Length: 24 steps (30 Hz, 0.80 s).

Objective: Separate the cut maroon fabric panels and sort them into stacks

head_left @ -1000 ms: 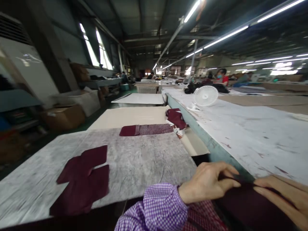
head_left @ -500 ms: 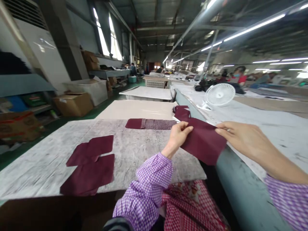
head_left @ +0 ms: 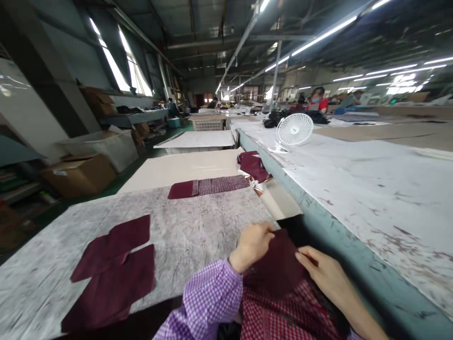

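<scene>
A maroon piece (head_left: 281,271) of cloth is held between two bare hands, low in front of the body and over a red checked cloth (head_left: 269,318); whether the two are touching cannot be told. Its upper left edge is pinched by the left hand (head_left: 252,246), with the fingers curled over and the thumb partly hidden. Its right edge is nipped between thumb and forefinger of the right hand (head_left: 323,269), whose other fingers are loosely bent. By being gripped at two separate edges, the limp fabric is probably spread and stopped from folding on itself, and its middle is left uncovered. On the grey-white worktop (head_left: 201,241), other maroon pieces (head_left: 116,278) are laid flat and overlapping at the left, perhaps so that they are within reach and clear of the arms. A maroon strip (head_left: 212,186) is stretched along the far edge, seemingly out of the way, and a crumpled maroon bundle (head_left: 254,166) is set beyond its right end. A white fan (head_left: 295,129) is stood on the long table (head_left: 354,189) at the right, presumably where no cloth is disturbed by it.
</scene>
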{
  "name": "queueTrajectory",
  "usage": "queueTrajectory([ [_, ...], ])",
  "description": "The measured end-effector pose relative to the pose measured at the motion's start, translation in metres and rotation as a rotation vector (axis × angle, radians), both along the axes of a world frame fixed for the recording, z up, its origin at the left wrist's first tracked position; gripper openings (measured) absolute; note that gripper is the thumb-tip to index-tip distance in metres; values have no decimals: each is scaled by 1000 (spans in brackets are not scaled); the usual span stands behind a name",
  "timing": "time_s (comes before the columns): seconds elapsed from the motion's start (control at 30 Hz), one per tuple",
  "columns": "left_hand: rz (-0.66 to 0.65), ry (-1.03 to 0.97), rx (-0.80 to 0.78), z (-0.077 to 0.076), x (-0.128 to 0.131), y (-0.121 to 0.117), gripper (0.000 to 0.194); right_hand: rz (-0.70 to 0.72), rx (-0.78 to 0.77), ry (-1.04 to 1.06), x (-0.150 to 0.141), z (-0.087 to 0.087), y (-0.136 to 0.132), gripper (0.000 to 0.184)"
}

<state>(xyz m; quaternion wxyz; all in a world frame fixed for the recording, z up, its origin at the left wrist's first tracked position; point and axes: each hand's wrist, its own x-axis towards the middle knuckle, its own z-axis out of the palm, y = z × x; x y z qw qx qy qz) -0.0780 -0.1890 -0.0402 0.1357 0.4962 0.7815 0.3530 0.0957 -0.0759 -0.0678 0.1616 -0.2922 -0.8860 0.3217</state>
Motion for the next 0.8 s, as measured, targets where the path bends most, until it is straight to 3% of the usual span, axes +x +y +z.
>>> queueTrajectory([
  [0.17, -53, -91, -51, -10, 37, -18, 17, -40, -179, -46, 40, -39, -1, 39],
  [0.37, -2, -175, -28, -30, 52, -26, 17, -13, -354, -3, 48, -66, -12, 44],
  [0.57, 2, -85, 14, -47, 63, -28, 17, 16, -376, -26, 40, -79, -20, 46],
  [0.8, -45, 16, 35, -49, 67, -29, 17, 32, -361, -39, 39, -88, -20, 45],
])
